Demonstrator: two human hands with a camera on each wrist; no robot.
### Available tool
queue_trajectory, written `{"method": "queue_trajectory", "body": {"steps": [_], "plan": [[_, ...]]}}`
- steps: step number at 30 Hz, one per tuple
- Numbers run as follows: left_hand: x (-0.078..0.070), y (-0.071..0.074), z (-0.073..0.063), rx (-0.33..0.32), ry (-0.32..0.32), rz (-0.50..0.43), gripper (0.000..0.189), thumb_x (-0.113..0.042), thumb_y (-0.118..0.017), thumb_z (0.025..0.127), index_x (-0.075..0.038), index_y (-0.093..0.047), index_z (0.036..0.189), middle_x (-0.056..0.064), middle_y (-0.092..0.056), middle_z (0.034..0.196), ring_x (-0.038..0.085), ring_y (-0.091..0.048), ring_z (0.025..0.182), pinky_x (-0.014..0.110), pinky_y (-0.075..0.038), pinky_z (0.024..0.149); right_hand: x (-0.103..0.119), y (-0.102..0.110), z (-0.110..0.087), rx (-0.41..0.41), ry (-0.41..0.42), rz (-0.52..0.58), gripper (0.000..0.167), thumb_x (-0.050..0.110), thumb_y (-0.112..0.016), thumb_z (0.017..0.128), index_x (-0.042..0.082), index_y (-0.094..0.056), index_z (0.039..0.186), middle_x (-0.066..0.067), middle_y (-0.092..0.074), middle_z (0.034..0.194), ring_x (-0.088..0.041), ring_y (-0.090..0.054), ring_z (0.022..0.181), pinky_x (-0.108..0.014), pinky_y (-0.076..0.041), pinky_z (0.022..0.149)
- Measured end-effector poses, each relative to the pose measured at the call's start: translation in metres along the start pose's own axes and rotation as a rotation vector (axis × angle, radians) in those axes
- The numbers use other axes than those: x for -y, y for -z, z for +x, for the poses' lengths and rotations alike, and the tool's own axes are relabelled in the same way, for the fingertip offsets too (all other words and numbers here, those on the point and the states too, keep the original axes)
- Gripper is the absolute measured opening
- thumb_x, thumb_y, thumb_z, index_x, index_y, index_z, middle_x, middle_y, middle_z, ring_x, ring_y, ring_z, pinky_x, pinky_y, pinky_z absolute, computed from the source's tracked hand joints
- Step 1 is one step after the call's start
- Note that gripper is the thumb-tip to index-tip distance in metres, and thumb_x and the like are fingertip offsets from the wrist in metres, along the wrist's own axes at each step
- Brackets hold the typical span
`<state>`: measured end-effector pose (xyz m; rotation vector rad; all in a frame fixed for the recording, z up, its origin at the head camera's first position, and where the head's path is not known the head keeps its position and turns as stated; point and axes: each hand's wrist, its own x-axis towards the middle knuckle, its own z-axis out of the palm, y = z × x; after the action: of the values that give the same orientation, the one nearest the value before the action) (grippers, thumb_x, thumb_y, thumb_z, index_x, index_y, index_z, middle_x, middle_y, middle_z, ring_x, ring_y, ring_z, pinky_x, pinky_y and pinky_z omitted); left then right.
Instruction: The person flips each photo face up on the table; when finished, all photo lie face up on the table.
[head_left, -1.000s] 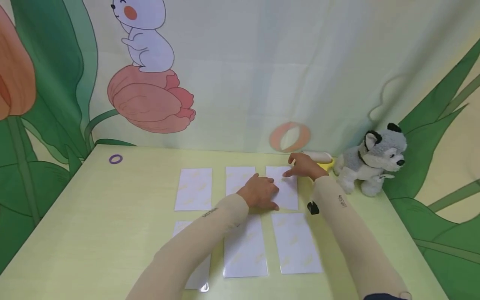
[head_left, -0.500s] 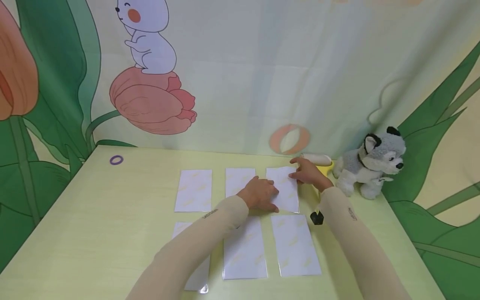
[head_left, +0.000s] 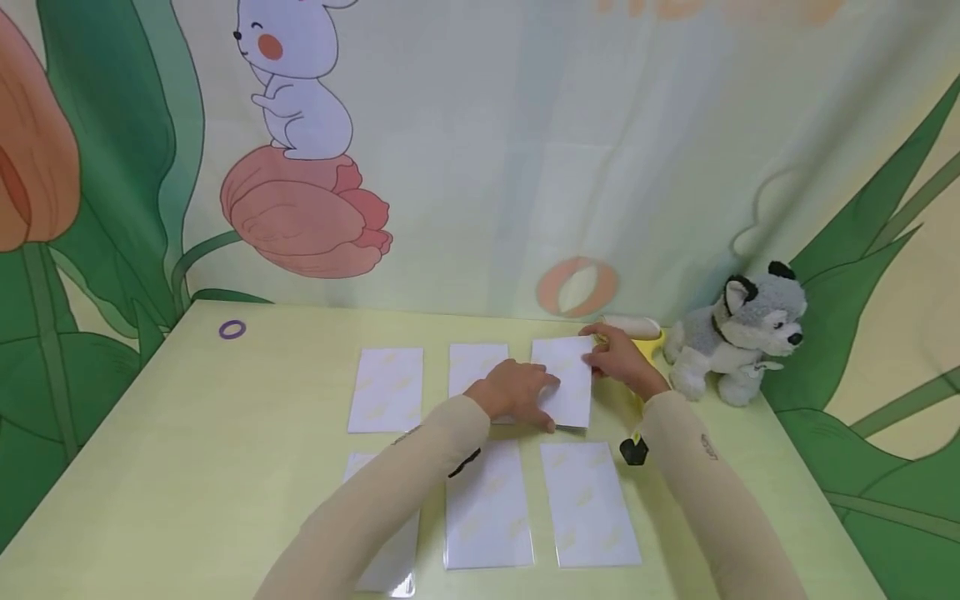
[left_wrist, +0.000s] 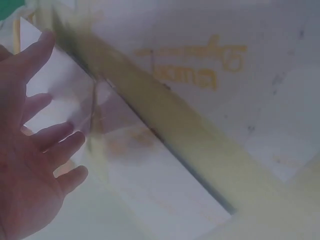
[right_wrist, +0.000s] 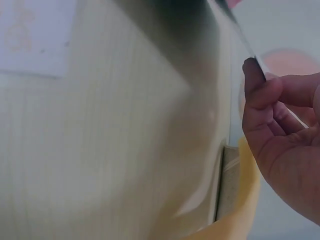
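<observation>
In the head view, white cards with pale yellow print lie in two rows of three. My right hand (head_left: 624, 360) pinches the right edge of the back-right card (head_left: 564, 385) between thumb and fingers. That edge is raised off the table, and a dark shadow falls below it in the right wrist view, where the pinching hand (right_wrist: 287, 135) shows. Fingers spread, my left hand (head_left: 516, 390) reaches over the back-middle card (head_left: 476, 360), its fingertips at the left part of the raised card. The left wrist view shows that hand (left_wrist: 30, 165) with straight, parted fingers.
A white roller (head_left: 632, 327) with a yellow handle lies behind my right hand, its black end (head_left: 633, 451) showing nearer me. A plush husky (head_left: 742, 337) sits at the back right. A purple ring (head_left: 232, 329) lies back left. A printed curtain (head_left: 450, 167) hangs behind the table.
My right hand has drawn back slightly to the right and now pinches the back-right card, whose right edge has come up off the table. The left hand has barely moved.
</observation>
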<state>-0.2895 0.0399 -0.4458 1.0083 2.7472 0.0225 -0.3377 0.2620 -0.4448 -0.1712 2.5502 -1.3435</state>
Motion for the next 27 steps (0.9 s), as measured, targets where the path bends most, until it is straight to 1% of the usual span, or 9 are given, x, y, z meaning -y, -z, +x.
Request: {"method": "queue_trajectory", "body": {"steps": [3, 6, 12, 16, 19, 21, 23, 25, 27], "plan": [[0.003, 0.004, -0.002, -0.002, 0.015, -0.061, 0.080, -0.062, -0.068, 0.085, -0.031, -0.040, 0.153, 0.006, -0.041, 0.159, 0.022, -0.047, 0.141, 0.040, -0.042, 0.110, 0.005, 0.001, 0.001, -0.016, 0.025, 0.054, 0.048, 0.001, -0.060, 0.096, 0.000, -0.046, 0.141, -0.001, -0.061, 0.070, -0.012, -0.060, 0.067, -0.034, -0.057, 0.071], [0.004, 0.006, -0.005, -0.036, -0.007, -0.082, 0.084, -0.062, -0.068, 0.085, -0.033, -0.033, 0.156, 0.011, -0.038, 0.159, 0.026, -0.047, 0.140, 0.040, -0.045, 0.107, 0.013, 0.003, 0.001, -0.038, 0.039, 0.105, 0.048, 0.001, -0.061, 0.096, 0.001, -0.046, 0.141, 0.001, -0.062, 0.071, -0.010, -0.061, 0.067, -0.033, -0.058, 0.071], [0.004, 0.005, -0.007, -0.190, -0.128, -0.068, 0.086, -0.054, -0.070, 0.088, -0.031, -0.027, 0.159, 0.016, -0.043, 0.148, 0.027, -0.054, 0.126, 0.039, -0.047, 0.103, 0.030, 0.008, -0.006, -0.068, 0.038, 0.217, 0.049, 0.000, -0.059, 0.095, -0.002, -0.042, 0.142, 0.002, -0.063, 0.071, -0.008, -0.061, 0.065, -0.025, -0.056, 0.067], [0.001, 0.004, -0.008, -0.279, -0.192, -0.072, 0.082, -0.040, -0.069, 0.092, -0.029, -0.024, 0.160, 0.017, -0.040, 0.151, 0.027, -0.053, 0.129, 0.037, -0.045, 0.106, 0.036, 0.011, -0.011, -0.092, 0.034, 0.280, 0.046, -0.001, -0.057, 0.095, -0.002, -0.043, 0.138, 0.004, -0.066, 0.069, -0.008, -0.062, 0.063, -0.024, -0.057, 0.066], [-0.001, 0.004, -0.008, -0.347, -0.232, -0.076, 0.077, -0.028, -0.066, 0.093, -0.027, -0.026, 0.159, 0.018, -0.040, 0.152, 0.027, -0.054, 0.130, 0.037, -0.046, 0.105, 0.041, 0.014, -0.014, -0.128, 0.025, 0.342, 0.042, 0.000, -0.057, 0.094, 0.000, -0.045, 0.135, 0.005, -0.067, 0.069, -0.008, -0.065, 0.062, -0.023, -0.057, 0.065], [-0.002, 0.004, -0.009, -0.394, -0.256, -0.087, 0.072, -0.021, -0.061, 0.094, -0.027, -0.029, 0.158, 0.017, -0.041, 0.152, 0.027, -0.061, 0.121, 0.036, -0.051, 0.098, 0.043, 0.016, -0.016, -0.150, 0.012, 0.410, 0.040, 0.000, -0.057, 0.094, 0.003, -0.046, 0.132, 0.005, -0.068, 0.070, -0.008, -0.066, 0.062, -0.024, -0.058, 0.065], [-0.002, 0.003, -0.009, -0.441, -0.279, -0.115, 0.068, -0.013, -0.057, 0.094, -0.026, -0.033, 0.157, 0.016, -0.043, 0.151, 0.027, -0.068, 0.104, 0.034, -0.054, 0.087, 0.046, 0.019, -0.019, -0.168, -0.002, 0.477, 0.035, 0.001, -0.057, 0.095, 0.008, -0.048, 0.128, 0.004, -0.067, 0.071, -0.009, -0.067, 0.062, -0.024, -0.058, 0.066], [-0.001, 0.003, -0.010, -0.497, -0.295, -0.164, 0.067, -0.006, -0.053, 0.093, -0.025, -0.037, 0.155, 0.014, -0.047, 0.150, 0.025, -0.071, 0.090, 0.031, -0.053, 0.076, 0.048, 0.020, -0.021, -0.176, -0.010, 0.543, 0.032, 0.002, -0.057, 0.096, 0.013, -0.049, 0.124, 0.003, -0.068, 0.072, -0.009, -0.068, 0.063, -0.024, -0.058, 0.066], [0.000, 0.004, -0.011, -0.564, -0.314, -0.230, 0.065, 0.001, -0.051, 0.092, -0.022, -0.041, 0.153, 0.011, -0.052, 0.148, 0.024, -0.070, 0.081, 0.029, -0.050, 0.072, 0.050, 0.021, -0.023, -0.175, -0.004, 0.593, 0.029, 0.003, -0.057, 0.096, 0.016, -0.049, 0.121, 0.002, -0.068, 0.074, -0.009, -0.069, 0.065, -0.023, -0.058, 0.067]]}}
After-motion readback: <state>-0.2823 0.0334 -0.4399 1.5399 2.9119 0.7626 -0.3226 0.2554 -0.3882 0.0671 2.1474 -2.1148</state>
